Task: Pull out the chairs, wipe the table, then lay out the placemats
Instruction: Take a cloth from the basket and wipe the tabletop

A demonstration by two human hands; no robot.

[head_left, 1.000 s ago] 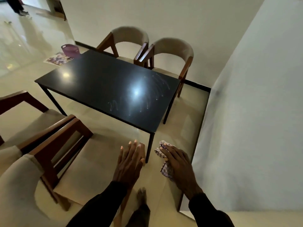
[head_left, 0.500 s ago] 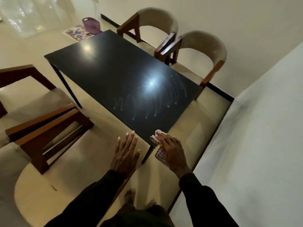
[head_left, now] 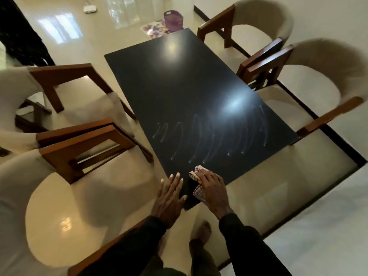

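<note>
Checked cloth (head_left: 196, 172) lies bunched under the right hand (head_left: 213, 188), fingers curled over it at the near corner of the table (head_left: 175, 92); the left hand (head_left: 169, 198) hovers flat and empty beside it. Pale streaks (head_left: 209, 140) lie ahead, so long overlapping strokes with even pressure should clear them.

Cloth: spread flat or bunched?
Bunched: crumpled folds of the cloth poke out from under the right hand at the table corner.

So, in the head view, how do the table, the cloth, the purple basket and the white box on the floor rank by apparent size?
1. table
2. purple basket and cloth, about alike: the basket is far, the cloth partly hidden under the right hand
3. white box
</note>
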